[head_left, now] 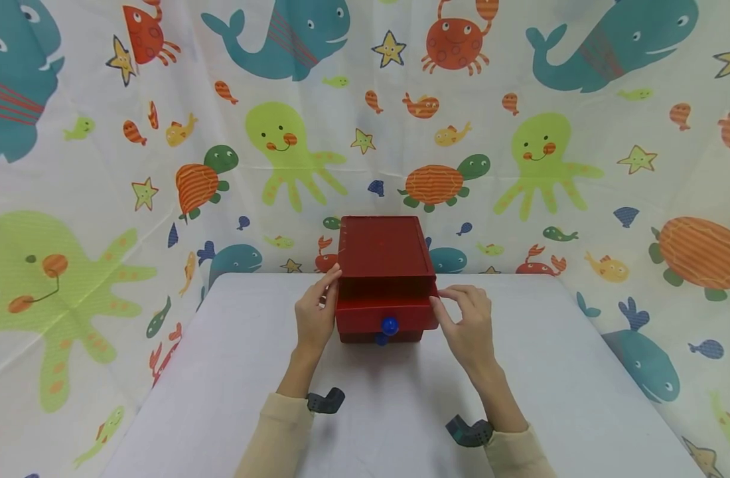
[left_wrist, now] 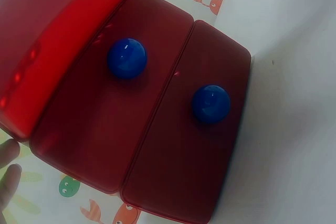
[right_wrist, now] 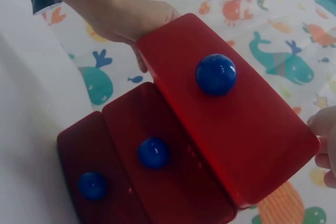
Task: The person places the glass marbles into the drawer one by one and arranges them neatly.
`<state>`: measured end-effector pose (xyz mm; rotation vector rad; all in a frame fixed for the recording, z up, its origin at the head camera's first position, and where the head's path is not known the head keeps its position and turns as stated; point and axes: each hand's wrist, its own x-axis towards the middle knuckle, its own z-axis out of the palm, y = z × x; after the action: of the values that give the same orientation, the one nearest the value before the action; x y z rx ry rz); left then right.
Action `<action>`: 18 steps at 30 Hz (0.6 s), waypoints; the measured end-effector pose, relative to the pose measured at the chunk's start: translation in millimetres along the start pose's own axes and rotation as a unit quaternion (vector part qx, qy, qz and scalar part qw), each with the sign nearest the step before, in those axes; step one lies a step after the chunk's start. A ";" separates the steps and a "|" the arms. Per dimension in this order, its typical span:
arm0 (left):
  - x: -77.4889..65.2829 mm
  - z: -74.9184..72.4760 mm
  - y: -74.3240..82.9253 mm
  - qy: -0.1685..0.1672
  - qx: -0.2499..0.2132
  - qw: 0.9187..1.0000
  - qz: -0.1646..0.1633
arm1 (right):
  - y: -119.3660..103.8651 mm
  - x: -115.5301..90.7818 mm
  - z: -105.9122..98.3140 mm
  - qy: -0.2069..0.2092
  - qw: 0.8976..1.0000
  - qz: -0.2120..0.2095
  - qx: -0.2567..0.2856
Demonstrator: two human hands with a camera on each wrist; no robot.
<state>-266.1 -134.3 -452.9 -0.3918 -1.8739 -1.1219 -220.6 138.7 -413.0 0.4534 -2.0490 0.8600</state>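
Note:
A small red chest of drawers [head_left: 379, 245] with blue knobs stands on the white table. Its top drawer [head_left: 359, 320] is pulled out, and the part of its inside that shows holds nothing. Two lower drawers, the middle drawer [left_wrist: 100, 114] and bottom drawer [left_wrist: 184, 150], are closed. My left hand [head_left: 314, 315] touches the chest's left side near the top drawer, fingers mostly straight. My right hand [head_left: 469, 325] is at the top drawer's right side, with thumb and fingertips touching near its front corner. The blue knob [right_wrist: 216, 74] on the top drawer is untouched.
The white tabletop [head_left: 221, 398] extends around the chest and towards me. Behind and beside it hangs a sheet [head_left: 365, 186] printed with sea animals, close to the chest's back. A dark wrist device [head_left: 326, 401] sits on each forearm.

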 end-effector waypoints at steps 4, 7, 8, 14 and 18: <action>0.2 -0.5 1.4 -0.005 0.004 1.000 -0.005 | 1.3 -1.3 -0.9 0.000 1.000 0.002 0.003; 0.1 -1.1 2.0 -0.007 0.008 1.000 -0.008 | 2.4 -3.5 -2.3 0.002 1.000 0.007 0.003; 0.0 -1.1 1.9 -0.007 0.009 1.000 -0.007 | 2.2 -4.1 -3.0 0.004 1.000 0.009 0.005; -0.9 -0.3 -0.5 -0.001 0.013 1.000 0.001 | 2.5 -7.7 -6.4 0.014 1.000 0.010 0.006; -1.1 0.6 -1.6 0.002 0.012 1.000 0.004 | 3.2 -8.8 -8.4 0.016 1.000 0.012 0.006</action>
<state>-266.9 -134.4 -454.7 -0.3821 -1.8787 -1.0929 -212.7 147.0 -418.1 0.4195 -2.0249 0.8896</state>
